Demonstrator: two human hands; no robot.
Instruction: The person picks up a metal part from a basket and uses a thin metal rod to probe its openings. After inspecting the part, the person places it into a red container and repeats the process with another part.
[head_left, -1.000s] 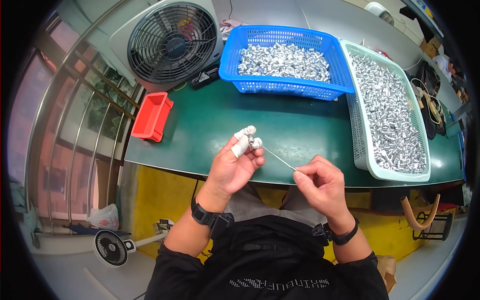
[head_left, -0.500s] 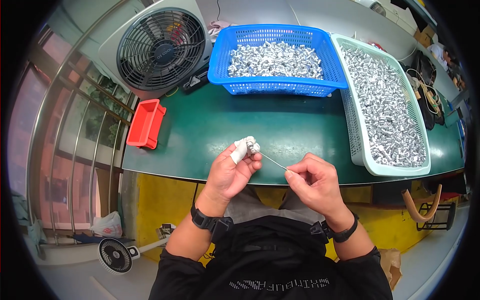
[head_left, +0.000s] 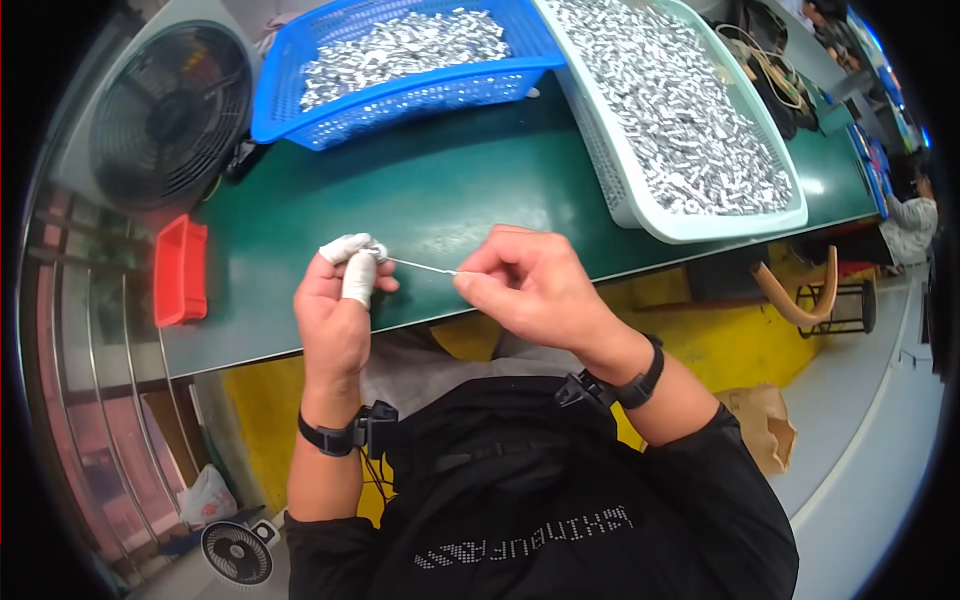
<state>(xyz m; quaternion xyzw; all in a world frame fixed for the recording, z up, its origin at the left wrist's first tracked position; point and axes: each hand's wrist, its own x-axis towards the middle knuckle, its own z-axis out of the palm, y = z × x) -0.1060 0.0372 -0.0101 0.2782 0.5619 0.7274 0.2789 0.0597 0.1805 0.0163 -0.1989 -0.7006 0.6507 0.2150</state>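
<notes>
My left hand [head_left: 335, 325] is pinched closed over the green table [head_left: 480, 180], with white wrapping on its thumb and index finger. Between those wrapped fingertips sits a small silver metal part [head_left: 379, 250], mostly covered by them. A thin metal rod [head_left: 423, 266] runs from this part across to my right hand [head_left: 535, 295], whose thumb and forefinger grip its other end. Whether the rod's tip lies inside the part or only against it, I cannot tell.
A blue basket [head_left: 430, 97] and a pale green basket [head_left: 690, 232] stand at the back and right, both full of small silver metal parts. At the left are a red bin [head_left: 181, 272] and a box fan [head_left: 170, 115]. A person [head_left: 912, 215] is at the far right.
The view has swung right, so the baskets and table appear farther left. The wrapped fingers of my left hand now close over the metal part. My right hand keeps hold of the rod.
</notes>
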